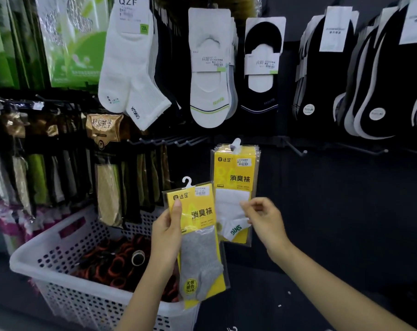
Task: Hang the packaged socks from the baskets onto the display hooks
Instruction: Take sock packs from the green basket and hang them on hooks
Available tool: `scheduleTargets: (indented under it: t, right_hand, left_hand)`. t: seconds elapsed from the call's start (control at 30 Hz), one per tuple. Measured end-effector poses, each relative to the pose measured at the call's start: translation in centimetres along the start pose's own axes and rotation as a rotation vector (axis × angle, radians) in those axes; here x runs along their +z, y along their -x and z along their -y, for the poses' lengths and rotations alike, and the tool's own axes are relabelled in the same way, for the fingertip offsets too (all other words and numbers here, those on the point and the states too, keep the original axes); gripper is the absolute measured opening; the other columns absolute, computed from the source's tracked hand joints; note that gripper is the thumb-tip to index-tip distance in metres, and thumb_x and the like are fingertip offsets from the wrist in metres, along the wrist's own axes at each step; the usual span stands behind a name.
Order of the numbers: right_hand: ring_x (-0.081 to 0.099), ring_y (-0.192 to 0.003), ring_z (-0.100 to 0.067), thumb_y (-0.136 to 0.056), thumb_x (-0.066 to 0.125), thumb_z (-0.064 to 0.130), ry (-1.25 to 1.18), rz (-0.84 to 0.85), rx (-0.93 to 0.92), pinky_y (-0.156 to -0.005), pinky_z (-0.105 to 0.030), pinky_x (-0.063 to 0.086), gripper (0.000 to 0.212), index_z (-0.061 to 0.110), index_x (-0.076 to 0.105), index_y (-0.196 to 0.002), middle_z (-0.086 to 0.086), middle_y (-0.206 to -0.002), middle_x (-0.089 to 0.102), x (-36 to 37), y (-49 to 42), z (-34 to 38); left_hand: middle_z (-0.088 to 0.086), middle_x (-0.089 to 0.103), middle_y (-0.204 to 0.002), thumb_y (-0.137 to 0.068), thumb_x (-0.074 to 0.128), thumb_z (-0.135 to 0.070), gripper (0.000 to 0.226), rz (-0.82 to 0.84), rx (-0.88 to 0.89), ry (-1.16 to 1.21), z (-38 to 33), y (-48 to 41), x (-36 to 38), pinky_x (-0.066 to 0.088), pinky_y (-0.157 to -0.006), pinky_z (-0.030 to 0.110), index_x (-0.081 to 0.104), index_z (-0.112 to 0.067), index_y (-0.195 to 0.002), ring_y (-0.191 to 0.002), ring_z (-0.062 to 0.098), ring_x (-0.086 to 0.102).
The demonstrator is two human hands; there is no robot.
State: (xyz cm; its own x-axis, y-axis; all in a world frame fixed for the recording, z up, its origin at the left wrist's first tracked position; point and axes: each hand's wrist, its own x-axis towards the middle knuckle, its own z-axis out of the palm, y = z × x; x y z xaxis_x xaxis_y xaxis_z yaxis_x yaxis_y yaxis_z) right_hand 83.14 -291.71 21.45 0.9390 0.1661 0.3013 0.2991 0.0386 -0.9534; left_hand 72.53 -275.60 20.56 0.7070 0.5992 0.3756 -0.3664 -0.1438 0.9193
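Dark display wall. Top row holds white QZF crew socks (128,63), white no-show socks (209,75), black no-show socks (261,68) and more black socks (322,68) at right. Green packages (68,39) sit upper left, with gold-brown packs (104,125) below them. Bare metal hooks (295,148) stick out at mid-height, right of centre. A white basket (59,247) sits lower left, with dark red-and-black items (116,261) piled inside; we cannot tell what they are. Nothing blocks the hands.

The white-sock pack (235,192) hangs on the wall at centre, its top tab up at the hook row. The grey-sock pack (197,235) is off the wall, upright, above the basket's right corner, and overlaps the hanging pack's lower left.

The left hand (165,237) grips the grey-sock pack by its left edge, thumb flat on the front and fingers wrapped behind. The right hand (264,218) has its fingers half curled, fingertips at the right edge of the white-sock pack; we cannot tell whether they pinch it or only touch.

Both packs are clear glossy sleeves over yellow card with black print. The grey pack has a white plastic hanger hook (187,182) on top. The socks look like soft knit. The basket is rigid perforated plastic with a slot handle.
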Motion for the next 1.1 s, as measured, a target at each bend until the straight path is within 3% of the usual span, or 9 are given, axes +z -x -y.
scheduleTargets:
  t: [0.1,0.2,0.33,0.5,0.63,0.77,0.9,1.0,1.1]
  right_hand:
    - [0.064,-0.089,-0.009,-0.087,0.065,0.027,-0.019,0.269,0.063,-0.076,-0.019,0.052,0.015,0.015,0.065,-0.096,0.002,-0.095,0.068,0.7,2.5,0.1]
    - [0.069,-0.088,-0.004,-0.088,0.063,0.021,-0.117,0.372,0.075,-0.071,-0.014,0.053,0.013,0.013,0.068,-0.097,0.003,-0.095,0.074,0.6,3.6,0.1]
    - [0.072,-0.088,-0.014,-0.089,0.062,0.017,-0.211,0.251,0.031,-0.073,-0.022,0.057,0.015,0.008,0.067,-0.099,-0.003,-0.094,0.075,-0.3,3.2,0.5]
    - [0.071,-0.079,-0.010,-0.092,0.059,0.018,-0.288,0.007,-0.061,-0.064,-0.022,0.058,0.010,0.009,0.063,-0.095,0.002,-0.086,0.075,-1.5,1.0,2.5]
    - [0.071,-0.077,-0.009,-0.092,0.060,0.020,-0.188,0.012,-0.101,-0.066,-0.022,0.058,0.008,0.013,0.063,-0.093,0.003,-0.084,0.075,-1.3,-0.6,3.8]
    - [0.070,-0.073,-0.007,-0.092,0.061,0.021,-0.151,0.019,-0.064,-0.057,-0.018,0.054,0.009,0.013,0.064,-0.092,0.002,-0.082,0.074,-0.3,-1.3,3.9]
    - [0.067,-0.082,-0.019,-0.090,0.063,0.023,-0.129,-0.009,0.034,-0.076,-0.034,0.055,0.019,0.005,0.066,-0.092,-0.008,-0.089,0.071,0.3,-1.9,2.8]
    - [0.065,-0.079,-0.012,-0.088,0.066,0.025,-0.130,-0.019,0.108,-0.070,-0.025,0.055,0.018,0.007,0.067,-0.091,-0.001,-0.085,0.070,0.3,-1.7,1.5]
    - [0.066,-0.092,-0.018,-0.089,0.065,0.021,-0.092,-0.017,0.210,-0.085,-0.034,0.055,0.019,0.008,0.066,-0.104,-0.005,-0.098,0.069,-0.6,-0.5,-0.7]
  left_hand:
    - [-0.008,0.076,-0.087,-0.094,0.043,-0.041,0.035,0.066,-0.012,0.029,0.1,0.6,1.5,0.050,-0.061,0.010,0.071,-0.020,-0.095,-0.080,0.005,0.071]
    - [-0.005,0.076,-0.089,-0.087,0.046,-0.044,0.037,0.135,-0.021,0.078,-0.1,1.1,2.5,0.051,-0.061,0.011,0.071,-0.019,-0.097,-0.082,0.008,0.072]
    - [-0.002,0.074,-0.101,-0.087,0.048,-0.040,0.038,0.206,0.023,0.108,-0.2,1.4,3.0,0.054,-0.069,0.016,0.064,-0.017,-0.112,-0.092,0.012,0.071]
    - [-0.010,0.073,-0.098,-0.086,0.045,-0.036,0.042,0.305,0.021,0.077,0.5,1.6,3.5,0.052,-0.065,0.014,0.050,-0.024,-0.126,-0.086,0.006,0.070]
    - [-0.010,0.073,-0.098,-0.085,0.047,-0.040,0.050,0.327,0.019,0.051,1.0,1.8,4.0,0.053,-0.072,0.016,0.048,-0.025,-0.132,-0.092,0.008,0.069]
    - [-0.011,0.072,-0.101,-0.085,0.049,-0.041,0.046,0.296,0.000,0.064,1.5,1.5,3.8,0.052,-0.071,0.014,0.051,-0.028,-0.129,-0.096,0.008,0.069]
    - [-0.011,0.068,-0.113,-0.084,0.050,-0.048,0.046,0.279,-0.042,0.042,2.4,1.3,3.2,0.051,-0.074,0.012,0.049,-0.035,-0.128,-0.104,0.004,0.065]
    - [-0.012,0.060,-0.126,-0.083,0.049,-0.051,0.042,0.291,-0.085,0.003,3.6,1.5,2.9,0.050,-0.079,0.012,0.047,-0.043,-0.125,-0.112,0.002,0.060]
    - [-0.012,0.055,-0.132,-0.083,0.048,-0.051,0.051,0.269,-0.124,-0.074,5.2,2.5,2.7,0.046,-0.081,0.006,0.047,-0.035,-0.131,-0.111,-0.007,0.055]
